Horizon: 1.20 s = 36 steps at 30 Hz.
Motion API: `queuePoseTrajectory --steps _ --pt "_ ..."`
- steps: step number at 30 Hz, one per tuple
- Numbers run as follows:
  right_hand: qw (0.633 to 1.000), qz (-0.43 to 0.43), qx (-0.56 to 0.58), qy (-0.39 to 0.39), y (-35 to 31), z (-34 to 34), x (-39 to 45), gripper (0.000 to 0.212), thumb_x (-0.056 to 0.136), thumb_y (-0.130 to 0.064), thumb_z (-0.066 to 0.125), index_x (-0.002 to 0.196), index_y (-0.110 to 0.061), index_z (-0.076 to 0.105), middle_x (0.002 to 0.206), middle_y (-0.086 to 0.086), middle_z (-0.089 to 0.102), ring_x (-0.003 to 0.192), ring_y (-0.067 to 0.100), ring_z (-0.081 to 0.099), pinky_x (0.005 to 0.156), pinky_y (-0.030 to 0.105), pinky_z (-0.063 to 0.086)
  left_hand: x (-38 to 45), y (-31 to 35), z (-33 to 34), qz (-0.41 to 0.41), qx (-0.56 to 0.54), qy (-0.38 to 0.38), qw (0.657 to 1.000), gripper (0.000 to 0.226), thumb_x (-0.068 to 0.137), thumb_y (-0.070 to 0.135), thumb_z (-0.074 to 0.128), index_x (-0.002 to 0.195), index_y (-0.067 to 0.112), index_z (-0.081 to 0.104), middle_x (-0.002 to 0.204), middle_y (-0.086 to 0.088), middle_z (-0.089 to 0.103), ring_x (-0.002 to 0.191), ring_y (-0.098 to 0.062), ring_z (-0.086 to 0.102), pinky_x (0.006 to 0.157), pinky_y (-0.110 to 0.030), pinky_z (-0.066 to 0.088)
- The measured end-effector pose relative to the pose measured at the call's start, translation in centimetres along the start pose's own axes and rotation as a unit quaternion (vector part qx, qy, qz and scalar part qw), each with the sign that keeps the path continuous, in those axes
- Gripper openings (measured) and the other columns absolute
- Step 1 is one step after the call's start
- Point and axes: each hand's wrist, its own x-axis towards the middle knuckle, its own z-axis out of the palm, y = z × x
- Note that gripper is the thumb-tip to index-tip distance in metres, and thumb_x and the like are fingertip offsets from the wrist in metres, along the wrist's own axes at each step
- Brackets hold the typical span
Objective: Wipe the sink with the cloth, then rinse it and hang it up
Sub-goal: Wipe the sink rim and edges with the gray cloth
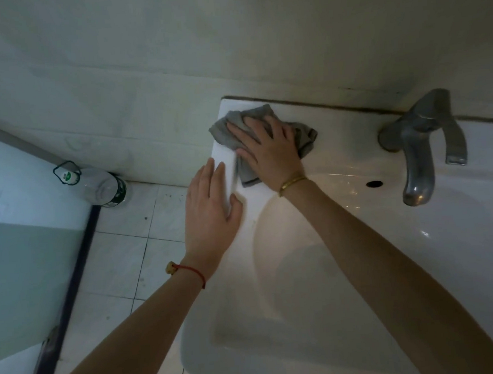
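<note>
**Cloth on the sink's back corner: slip and missed-patch risks**

Right hand (269, 153) lies flat, fingers spread, pressing the grey cloth (304, 137) onto the sink (364, 310) rim at about 11 o'clock from the bowl, close to the wall (229, 42). It is a palm press, not a closed grip; cloth edges poke out past the fingertips and by the wrist. Left hand (212, 209) holds nothing. It is open, draped over the rim's outer edge at about 9 o'clock, thumb on top, apparently bracing.

Tap (420, 145) stands at about 1 o'clock, well apart from the cloth. A plastic bottle (102, 185) stands on the tiled floor (122, 262) beside the sink's left side, against the wall.

Judged stage: wiping, rim only. Rinsing and hanging are not yet begun.

What could go wrong:
- The cloth is bunched, not flat. A stroke under an open palm may leave it behind or roll it up, leaving streaks.
- The cloth sits at the corner edge. A push toward 9 o'clock could send it off the rim onto the floor, near the bottle.
- The rim looks glossy. If wet, the bracing left hand could slide off the edge.
- The bowl shows a yellowish tint. Light passes may not shift it.
- A sweep toward 1 o'clock could snag the cloth on the tap base.
</note>
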Motion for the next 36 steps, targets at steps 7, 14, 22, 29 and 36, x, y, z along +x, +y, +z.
queuePoseTrajectory --steps 7,14,22,29,36 --pt "0.974 0.210 -0.066 0.054 10.0 -1.2 -7.4 0.044 0.101 -0.047 0.033 0.139 -0.028 0.047 0.136 0.010 0.053 0.118 0.038 0.040 0.094 0.048 0.039 -0.1 0.1 -0.2 -0.002 -0.013 -0.001 1.000 0.057 0.098 0.026 0.050 0.150 0.010 0.033 0.159 -0.008 0.029 0.147 -0.023 0.026 0.122 -0.036 0.021" --pt "0.993 0.119 0.010 0.022 0.1 0.6 -1.6 0.044 0.097 -0.044 0.039 0.138 -0.032 0.049 0.134 0.004 0.055 0.120 0.037 0.044 0.095 0.046 0.032 0.0 -0.1 0.0 0.002 -0.010 -0.004 1.000 0.057 0.098 0.027 0.050 0.149 0.008 0.034 0.160 -0.009 0.029 0.148 -0.023 0.025 0.122 -0.039 0.023" --pt "0.992 0.080 0.098 -0.014 -4.2 -0.9 -9.7 0.044 0.097 -0.039 0.036 0.134 -0.025 0.054 0.129 0.003 0.056 0.109 0.027 0.040 0.086 0.043 0.046 0.0 -0.3 0.0 0.006 -0.042 -0.012 0.999 0.059 0.097 0.028 0.047 0.150 0.008 0.033 0.160 -0.011 0.028 0.148 -0.024 0.024 0.122 -0.040 0.022" --pt "0.989 0.131 0.052 -0.035 -3.0 -0.8 -7.2 0.043 0.095 -0.039 0.042 0.134 -0.027 0.054 0.130 0.007 0.055 0.107 0.036 0.052 0.077 0.043 0.048 0.0 -0.3 0.0 0.007 -0.042 -0.008 0.999 0.059 0.097 0.030 0.043 0.150 0.007 0.033 0.160 -0.012 0.028 0.147 -0.025 0.025 0.122 -0.041 0.024" --pt "0.982 0.104 0.155 -0.032 -9.8 -2.5 -17.3 0.043 0.095 -0.041 0.042 0.133 -0.026 0.055 0.132 0.002 0.052 0.105 0.024 0.043 0.084 0.036 0.047 -0.1 -0.3 -0.3 0.013 -0.052 -0.011 0.998 0.057 0.097 0.021 0.047 0.150 0.006 0.033 0.160 -0.013 0.027 0.147 -0.026 0.024 0.122 -0.041 0.023"
